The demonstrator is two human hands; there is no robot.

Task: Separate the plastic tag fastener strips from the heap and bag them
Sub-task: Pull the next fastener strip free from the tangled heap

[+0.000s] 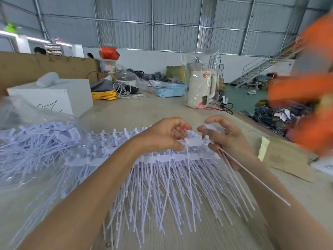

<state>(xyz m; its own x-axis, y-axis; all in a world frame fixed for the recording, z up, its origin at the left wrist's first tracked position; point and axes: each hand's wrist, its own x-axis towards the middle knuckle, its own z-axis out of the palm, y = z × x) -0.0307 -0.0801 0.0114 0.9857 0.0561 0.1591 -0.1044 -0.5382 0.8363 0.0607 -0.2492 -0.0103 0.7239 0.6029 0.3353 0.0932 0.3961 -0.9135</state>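
In the head view the separating step looks to be under way: the left hand [162, 136] is pinching a white fastener head [191, 140] at the top of the heap of strips [162, 177] lying below both hands, while the right hand [227, 139] is gripping a few separated strips [252, 175] trailing past its wrist. The next move is probably calling for a clean snap, then a reach to the clear bag [36, 141] lying left of the left hand on the pale worktable [144, 110], with a wrapped kettle [201, 87] and blue basket [169, 90] sitting beyond in a metal-walled hall

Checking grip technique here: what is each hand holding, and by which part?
Both pinch white fastener strips by the head end: the left hand a block-shaped head, the right hand several separated fasteners, tails trailing.
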